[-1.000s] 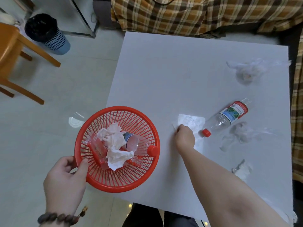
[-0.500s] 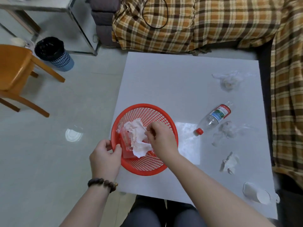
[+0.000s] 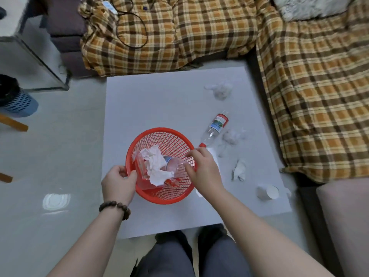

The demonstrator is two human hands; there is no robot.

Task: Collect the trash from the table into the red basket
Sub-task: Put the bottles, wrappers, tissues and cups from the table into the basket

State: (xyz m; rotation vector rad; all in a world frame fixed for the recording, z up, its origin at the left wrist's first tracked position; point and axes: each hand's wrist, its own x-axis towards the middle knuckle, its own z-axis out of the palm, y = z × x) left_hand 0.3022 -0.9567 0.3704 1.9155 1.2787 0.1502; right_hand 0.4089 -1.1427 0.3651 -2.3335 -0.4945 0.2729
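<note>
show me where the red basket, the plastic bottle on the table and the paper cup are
red basket [image 3: 167, 134]: head view, far mesh wall just under the rim.
plastic bottle [image 3: 218, 122]: head view, on its label.
paper cup [image 3: 266, 192]: head view, side wall near its open mouth.

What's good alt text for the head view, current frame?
A person's left hand grips the rim of a red basket on a white table, while the right hand hovers open over its right edge. The basket holds crumpled tissue and plastic; a plastic bottle, tissue wads and a paper cup lie on the table.
</note>
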